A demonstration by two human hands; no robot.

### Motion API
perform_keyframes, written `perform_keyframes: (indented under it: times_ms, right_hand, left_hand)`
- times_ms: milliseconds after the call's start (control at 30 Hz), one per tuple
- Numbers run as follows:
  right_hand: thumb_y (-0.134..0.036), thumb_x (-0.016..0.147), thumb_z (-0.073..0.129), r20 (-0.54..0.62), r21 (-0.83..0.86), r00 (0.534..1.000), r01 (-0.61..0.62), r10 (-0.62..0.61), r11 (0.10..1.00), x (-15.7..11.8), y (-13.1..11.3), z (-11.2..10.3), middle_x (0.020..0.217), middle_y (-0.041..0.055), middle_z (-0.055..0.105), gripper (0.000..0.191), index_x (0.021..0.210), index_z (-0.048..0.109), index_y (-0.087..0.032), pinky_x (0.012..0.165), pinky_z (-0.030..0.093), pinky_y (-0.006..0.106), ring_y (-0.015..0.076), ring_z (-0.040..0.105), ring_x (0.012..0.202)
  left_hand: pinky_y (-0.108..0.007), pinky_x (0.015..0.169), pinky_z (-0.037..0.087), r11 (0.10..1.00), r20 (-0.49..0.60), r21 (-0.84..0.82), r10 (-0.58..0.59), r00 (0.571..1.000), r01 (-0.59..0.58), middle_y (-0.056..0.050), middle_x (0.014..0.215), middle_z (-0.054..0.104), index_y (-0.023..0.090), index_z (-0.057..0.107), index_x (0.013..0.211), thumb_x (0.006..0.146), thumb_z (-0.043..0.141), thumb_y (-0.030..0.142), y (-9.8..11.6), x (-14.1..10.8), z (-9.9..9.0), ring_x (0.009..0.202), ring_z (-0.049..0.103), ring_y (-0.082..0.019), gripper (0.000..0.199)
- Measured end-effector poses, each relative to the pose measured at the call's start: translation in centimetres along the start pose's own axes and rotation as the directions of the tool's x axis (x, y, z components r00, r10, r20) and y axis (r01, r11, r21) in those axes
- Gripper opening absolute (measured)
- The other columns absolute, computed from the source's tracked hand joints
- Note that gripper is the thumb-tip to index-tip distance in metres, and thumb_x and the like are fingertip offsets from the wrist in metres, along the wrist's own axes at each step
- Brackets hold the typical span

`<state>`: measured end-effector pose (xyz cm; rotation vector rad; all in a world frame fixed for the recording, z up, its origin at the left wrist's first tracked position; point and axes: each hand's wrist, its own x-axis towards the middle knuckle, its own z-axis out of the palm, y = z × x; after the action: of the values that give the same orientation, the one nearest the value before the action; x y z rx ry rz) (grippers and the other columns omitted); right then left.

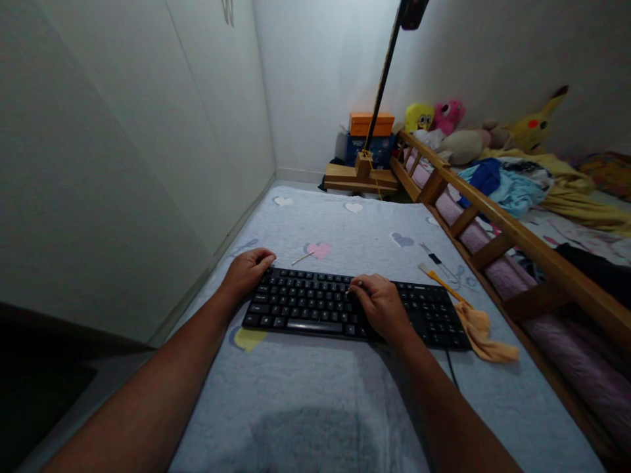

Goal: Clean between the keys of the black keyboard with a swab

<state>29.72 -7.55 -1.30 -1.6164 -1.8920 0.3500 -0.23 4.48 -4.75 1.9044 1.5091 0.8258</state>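
Note:
A black keyboard (305, 303) lies flat on a pale blue cloth with heart patterns (305, 387). My left hand (248, 270) rests at the keyboard's upper left corner, its fingers closed together against the edge. Over the keys right of the middle, my right hand (378, 301) pinches a small white-tipped cotton swab (348, 291), whose tip is at the keys. Another cotton swab (302, 258) lies on the cloth behind the keyboard.
Right of the keyboard lie an orange cloth (486, 335), a yellow-handled brush (446, 285) and a thin tool with a black grip (434, 259). A wooden bed rail (522, 233) runs along the right, a white cabinet (148, 144) along the left. A stand (362, 172) is at the back.

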Motion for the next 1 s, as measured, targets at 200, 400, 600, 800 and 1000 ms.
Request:
perform_keyframes:
  times_ms: [200, 400, 600, 800, 1000]
  right_hand:
    - [-0.018, 0.090, 0.060, -0.023, 0.024, 0.999, 0.023, -0.022, 0.999, -0.07, 0.38, 0.50, 0.087, 0.0044, 0.074, 0.012, 0.085, 0.071, -0.022, 0.083, 0.043, 0.034, 0.0216, 0.064, 0.085]
    - [-0.019, 0.090, 0.059, -0.035, 0.063, 0.998, 0.062, -0.060, 0.996, -0.13, 0.47, 0.67, 0.086, 0.0037, 0.073, 0.014, 0.085, 0.071, -0.023, 0.082, 0.044, 0.033, 0.0203, 0.064, 0.084]
    - [-0.019, 0.091, 0.059, -0.021, 0.050, 0.997, 0.075, -0.074, 0.996, 0.02, 0.16, 0.88, 0.084, 0.0038, 0.073, 0.014, 0.086, 0.072, -0.023, 0.080, 0.043, 0.033, 0.0202, 0.064, 0.082]
    - [-0.018, 0.090, 0.059, -0.021, 0.044, 0.997, 0.074, -0.073, 0.996, 0.00, 0.45, 0.75, 0.085, 0.0037, 0.072, 0.014, 0.083, 0.070, -0.022, 0.082, 0.042, 0.033, 0.0200, 0.063, 0.083]
    - [-0.020, 0.091, 0.056, -0.023, 0.050, 0.999, 0.051, -0.050, 0.997, -0.13, 0.81, 0.22, 0.085, 0.0036, 0.073, 0.015, 0.084, 0.069, -0.023, 0.083, 0.042, 0.033, 0.0204, 0.064, 0.084]
  left_hand:
    - [-0.033, 0.077, 0.047, 1.000, 0.005, 0.009, 0.007, 1.000, -0.007, -0.002, 0.083, 0.072, 0.018, 0.070, 0.087, 0.085, 0.052, 0.048, 0.04, 0.11, -0.04, 0.082, 0.065, -0.024, 0.036]
    - [-0.034, 0.078, 0.047, 1.000, 0.003, 0.025, 0.017, 1.000, -0.017, -0.003, 0.084, 0.073, 0.018, 0.071, 0.087, 0.086, 0.051, 0.048, -0.17, 0.13, -0.01, 0.084, 0.066, -0.024, 0.036]
    - [-0.034, 0.076, 0.048, 1.000, -0.003, 0.023, 0.006, 1.000, -0.006, -0.002, 0.082, 0.072, 0.018, 0.071, 0.088, 0.085, 0.052, 0.047, 0.08, 0.05, -0.04, 0.080, 0.066, -0.024, 0.035]
    - [-0.034, 0.076, 0.049, 1.000, -0.006, 0.010, 0.010, 1.000, -0.010, -0.003, 0.082, 0.073, 0.018, 0.071, 0.087, 0.084, 0.052, 0.047, 0.08, 0.01, -0.04, 0.079, 0.065, -0.024, 0.035]
    - [-0.035, 0.076, 0.050, 1.000, -0.007, 0.000, 0.010, 1.000, -0.010, -0.004, 0.084, 0.074, 0.018, 0.071, 0.088, 0.084, 0.052, 0.048, -0.02, 0.12, -0.03, 0.081, 0.066, -0.024, 0.036]
